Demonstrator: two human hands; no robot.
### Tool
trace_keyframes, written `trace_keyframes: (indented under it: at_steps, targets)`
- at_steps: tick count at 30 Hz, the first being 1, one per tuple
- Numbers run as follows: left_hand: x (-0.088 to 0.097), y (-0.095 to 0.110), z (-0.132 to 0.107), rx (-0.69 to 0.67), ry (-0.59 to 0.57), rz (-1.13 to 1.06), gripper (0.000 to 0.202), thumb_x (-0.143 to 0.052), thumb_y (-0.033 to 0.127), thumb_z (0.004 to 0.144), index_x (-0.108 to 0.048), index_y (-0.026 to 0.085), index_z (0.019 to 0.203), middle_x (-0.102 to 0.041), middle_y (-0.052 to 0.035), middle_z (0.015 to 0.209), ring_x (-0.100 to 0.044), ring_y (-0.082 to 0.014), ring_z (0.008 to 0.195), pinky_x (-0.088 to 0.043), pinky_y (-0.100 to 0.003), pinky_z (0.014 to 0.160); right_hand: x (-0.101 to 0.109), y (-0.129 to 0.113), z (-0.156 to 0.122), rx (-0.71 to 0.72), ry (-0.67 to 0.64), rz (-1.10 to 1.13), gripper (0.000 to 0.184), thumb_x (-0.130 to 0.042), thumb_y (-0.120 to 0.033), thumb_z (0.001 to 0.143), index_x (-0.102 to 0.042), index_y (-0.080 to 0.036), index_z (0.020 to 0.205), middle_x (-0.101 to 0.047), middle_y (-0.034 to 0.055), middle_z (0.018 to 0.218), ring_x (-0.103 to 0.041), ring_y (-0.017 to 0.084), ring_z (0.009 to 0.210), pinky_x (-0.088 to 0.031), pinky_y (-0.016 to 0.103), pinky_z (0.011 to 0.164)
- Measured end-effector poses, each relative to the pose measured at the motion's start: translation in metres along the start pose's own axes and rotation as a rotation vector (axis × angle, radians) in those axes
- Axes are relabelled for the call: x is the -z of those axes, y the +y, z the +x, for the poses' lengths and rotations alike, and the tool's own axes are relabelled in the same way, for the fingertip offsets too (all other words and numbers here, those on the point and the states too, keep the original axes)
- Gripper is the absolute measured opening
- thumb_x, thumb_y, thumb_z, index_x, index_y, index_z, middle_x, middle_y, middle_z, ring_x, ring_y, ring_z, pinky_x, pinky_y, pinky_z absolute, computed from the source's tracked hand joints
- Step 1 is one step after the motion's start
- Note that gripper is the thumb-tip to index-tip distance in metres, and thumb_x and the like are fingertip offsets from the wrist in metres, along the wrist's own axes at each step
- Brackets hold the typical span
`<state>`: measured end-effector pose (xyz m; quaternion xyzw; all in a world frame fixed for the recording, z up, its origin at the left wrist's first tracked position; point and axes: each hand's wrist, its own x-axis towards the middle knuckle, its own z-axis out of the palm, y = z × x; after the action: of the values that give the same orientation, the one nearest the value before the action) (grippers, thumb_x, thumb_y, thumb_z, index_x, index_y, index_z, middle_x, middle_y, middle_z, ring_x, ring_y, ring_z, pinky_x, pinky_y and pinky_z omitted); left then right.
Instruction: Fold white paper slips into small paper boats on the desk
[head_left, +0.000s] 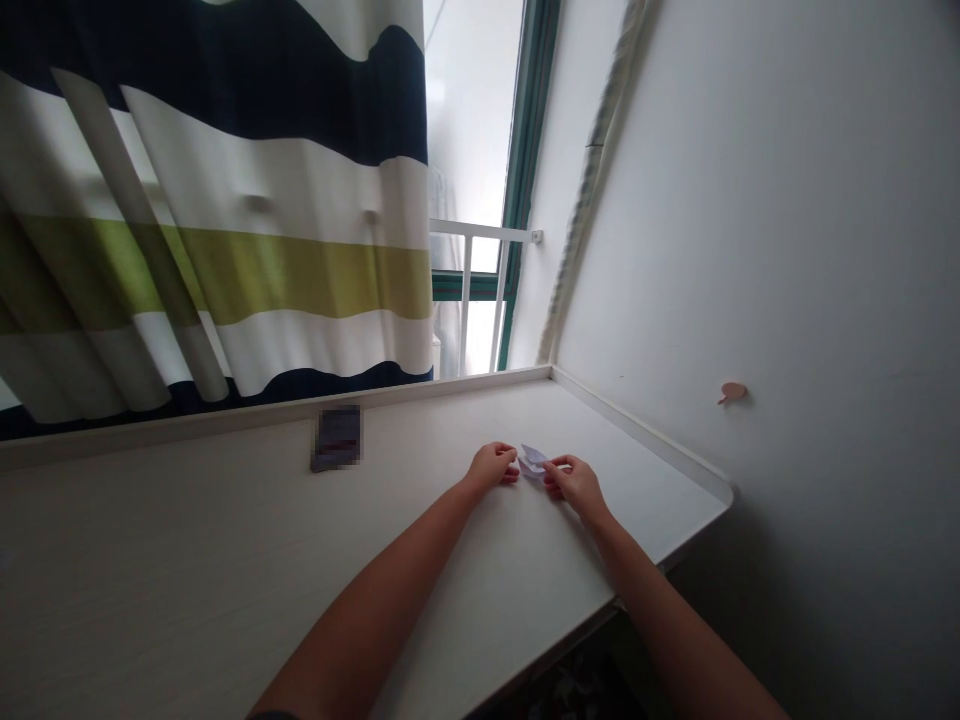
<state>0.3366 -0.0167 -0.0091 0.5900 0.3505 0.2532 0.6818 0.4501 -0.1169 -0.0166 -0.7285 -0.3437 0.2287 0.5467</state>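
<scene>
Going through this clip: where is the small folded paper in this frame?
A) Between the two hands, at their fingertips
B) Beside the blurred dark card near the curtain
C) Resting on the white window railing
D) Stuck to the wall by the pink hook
A. The folded paper sits between the left hand and the right hand, at their fingertips, away from the blurred dark card.

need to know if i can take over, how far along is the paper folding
Done: the pale paper already has folds, forming a small pointed shape. In hand: the left hand and right hand grip it from either side above the white desk. Left: this view can't show whether more folds remain.
</scene>
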Motion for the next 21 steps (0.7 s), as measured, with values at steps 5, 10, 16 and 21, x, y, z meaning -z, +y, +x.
trace_keyframes:
  at_steps: [5, 10, 16, 21]
  targets:
    - [0.007, 0.001, -0.005, -0.012, 0.007, 0.045, 0.011, -0.054, 0.018, 0.071, -0.052, 0.012, 0.080, -0.054, -0.0060, 0.080, -0.055, -0.0093, 0.058, -0.047, -0.021, 0.052, 0.002, -0.001, 0.000, 0.181, 0.121, -0.224, 0.027, -0.051, -0.044, 0.066, -0.052, -0.017, 0.069, -0.054, -0.0007, 0.045, -0.052, 0.015, 0.044, -0.037, 0.024, 0.045]
    - [0.013, 0.003, -0.013, -0.026, 0.015, 0.083, 0.010, -0.053, 0.017, 0.070, -0.053, 0.012, 0.079, -0.054, -0.0062, 0.081, -0.054, -0.0091, 0.058, -0.045, -0.019, 0.049, -0.001, -0.002, -0.003, 0.199, 0.138, -0.224, 0.025, -0.049, -0.042, 0.066, -0.052, -0.017, 0.070, -0.052, -0.0015, 0.046, -0.048, 0.014, 0.044, -0.033, 0.023, 0.044]
    - [0.018, 0.002, -0.019, -0.039, 0.014, 0.100, 0.009, -0.051, 0.014, 0.069, -0.053, 0.012, 0.077, -0.054, -0.0057, 0.080, -0.054, -0.0088, 0.057, -0.043, -0.019, 0.049, -0.003, -0.001, -0.008, 0.232, 0.094, -0.277, 0.022, -0.052, -0.037, 0.063, -0.053, -0.017, 0.071, -0.043, -0.0057, 0.042, -0.041, 0.011, 0.040, -0.028, 0.022, 0.043]
    - [0.021, -0.002, -0.020, -0.048, 0.017, 0.108, 0.008, -0.049, 0.012, 0.069, -0.054, 0.012, 0.076, -0.055, -0.0063, 0.081, -0.054, -0.0088, 0.056, -0.044, -0.020, 0.050, -0.005, -0.001, -0.013, 0.256, 0.085, -0.355, 0.018, -0.052, -0.033, 0.063, -0.056, -0.017, 0.071, -0.049, -0.0033, 0.046, -0.047, 0.013, 0.044, -0.032, 0.022, 0.045]
